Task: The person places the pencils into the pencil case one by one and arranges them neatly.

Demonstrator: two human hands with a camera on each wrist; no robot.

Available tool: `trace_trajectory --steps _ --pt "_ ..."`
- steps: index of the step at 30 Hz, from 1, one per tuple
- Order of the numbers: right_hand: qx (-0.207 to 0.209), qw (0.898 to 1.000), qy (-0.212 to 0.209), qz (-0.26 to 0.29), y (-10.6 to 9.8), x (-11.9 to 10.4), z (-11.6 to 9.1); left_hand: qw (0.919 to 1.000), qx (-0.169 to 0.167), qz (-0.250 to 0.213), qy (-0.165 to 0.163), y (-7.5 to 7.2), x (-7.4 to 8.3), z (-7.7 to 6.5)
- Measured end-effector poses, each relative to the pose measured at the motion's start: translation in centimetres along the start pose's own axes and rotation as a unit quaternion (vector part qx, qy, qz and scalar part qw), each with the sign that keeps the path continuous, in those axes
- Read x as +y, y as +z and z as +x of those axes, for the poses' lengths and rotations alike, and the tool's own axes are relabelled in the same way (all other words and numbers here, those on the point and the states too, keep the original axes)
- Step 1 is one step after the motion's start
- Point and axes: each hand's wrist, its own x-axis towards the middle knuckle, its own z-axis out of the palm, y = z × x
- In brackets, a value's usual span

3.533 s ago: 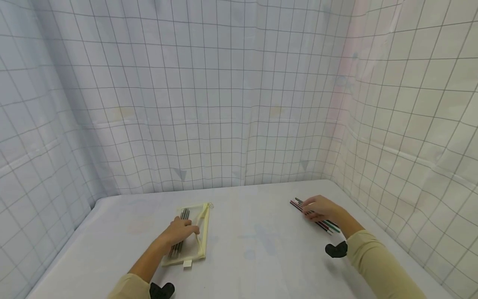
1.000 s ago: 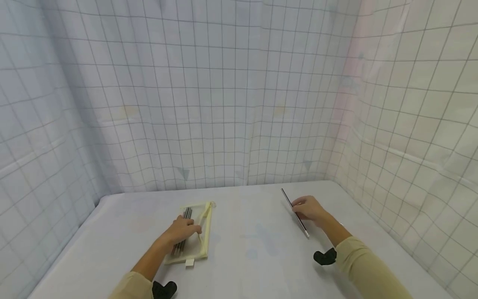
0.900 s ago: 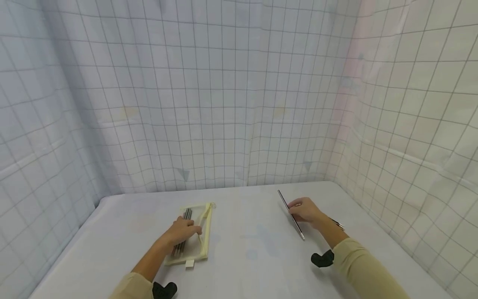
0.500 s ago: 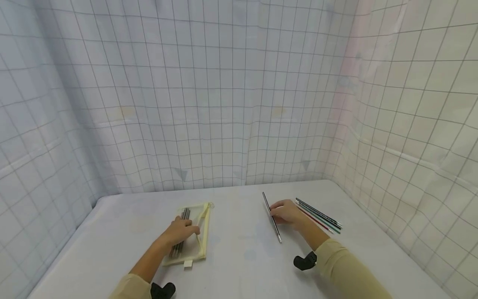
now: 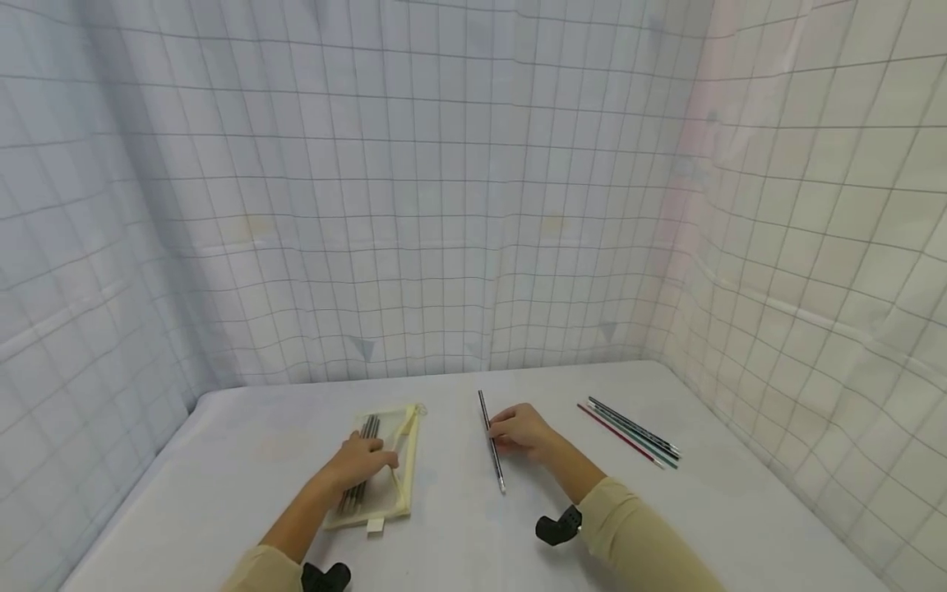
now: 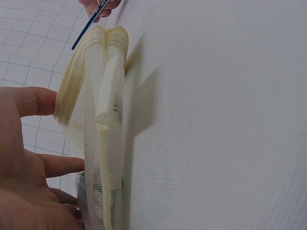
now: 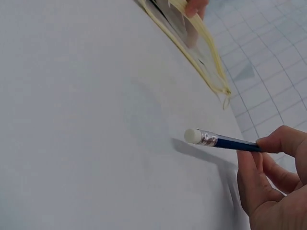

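My left hand point(image 5: 357, 462) rests on a pale-yellow-edged mesh pencil pouch point(image 5: 408, 473) at left. Several dark pencils point(image 5: 370, 427) lie inside it, partly hidden by the fingers. In the left wrist view, the thumb point(image 6: 41, 101) touches the raised zip band point(image 6: 72, 91) and another finger presses straight against the mesh. Right of the pouch, my right hand point(image 5: 521, 429) pinches a dark blue pencil point(image 5: 494, 460) between thumb and fingers. Its white eraser point(image 7: 193, 136) and silver ferrule point toward the near side, and its shadow falls on the cloth.
Several loose pencils point(image 5: 636, 432), dark, green and red, lie side by side on the white cloth point(image 5: 473, 543) at right. A white tag point(image 5: 375, 526) sticks out from the pouch's near edge. Checked curtains point(image 5: 444, 247) enclose the table at the back and sides.
My right hand has picked the dark blue pencil from the group at right and carried it left, toward the pouch. The other loose pencils have come into view. The left hand stays on the pouch.
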Motion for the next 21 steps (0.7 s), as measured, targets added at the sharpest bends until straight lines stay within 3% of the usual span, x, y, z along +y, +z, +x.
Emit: trace_trajectory --steps 11,21 --pt "-0.013 1.0 -0.001 0.027 3.6 -0.5 -0.5 1.0 -0.007 0.005 -0.002 0.1 0.1 0.1" --pt "-0.028 1.0 0.012 0.0 6.9 -1.4 -0.5 0.9997 -0.004 0.022 -0.013 -0.1 0.5 0.0"
